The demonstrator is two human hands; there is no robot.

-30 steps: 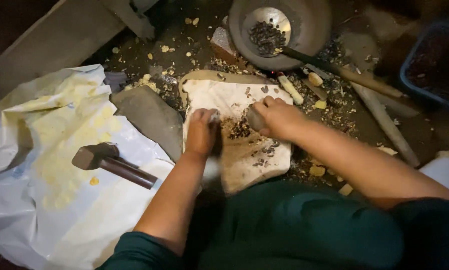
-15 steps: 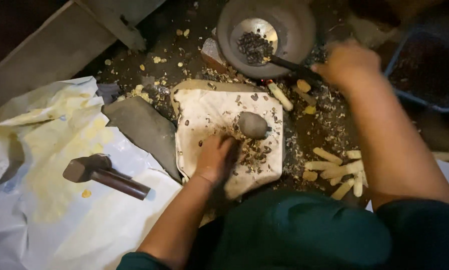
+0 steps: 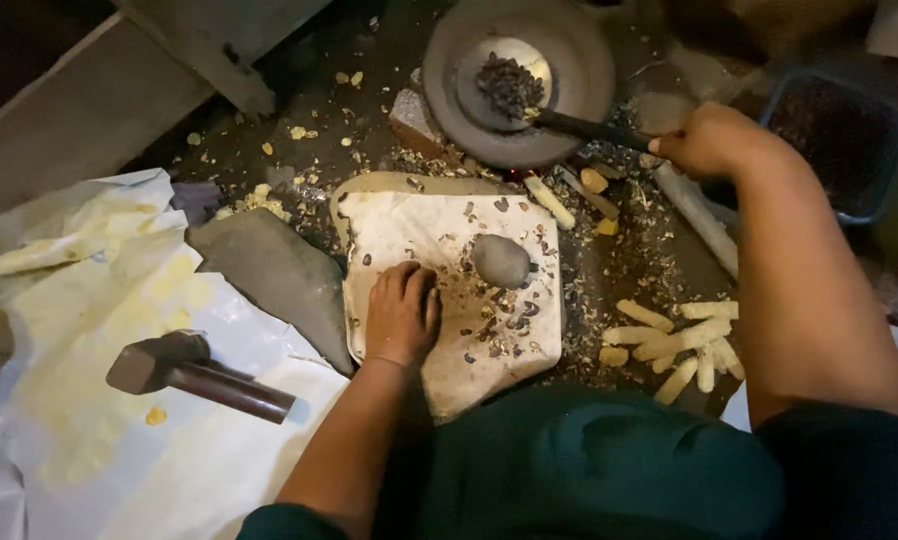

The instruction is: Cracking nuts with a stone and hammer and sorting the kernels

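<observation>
Right hand (image 3: 714, 140) on ladle (image 3: 569, 122) — gripped

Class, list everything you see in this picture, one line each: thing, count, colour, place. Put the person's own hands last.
Stone slab: one, whitish, centre, strewn with dark bits.
Rounded stone: one, grey, on the slab.
Bowl: one, grey, top centre.
Ladle: one, metal with dark handle, its scoop in the bowl holding dark pieces.
Hammer: one, dark, lying on the sheet at left.
Plastic sheet: one, white with yellow stains, left.
Flat stone: one, dark grey, left of the slab.
Pale sticks: several, yellowish, on the ground right of the slab.
Tub: one, blue, top right.
Left hand: resting on the slab.
Right hand: gripping the ladle handle.
</observation>
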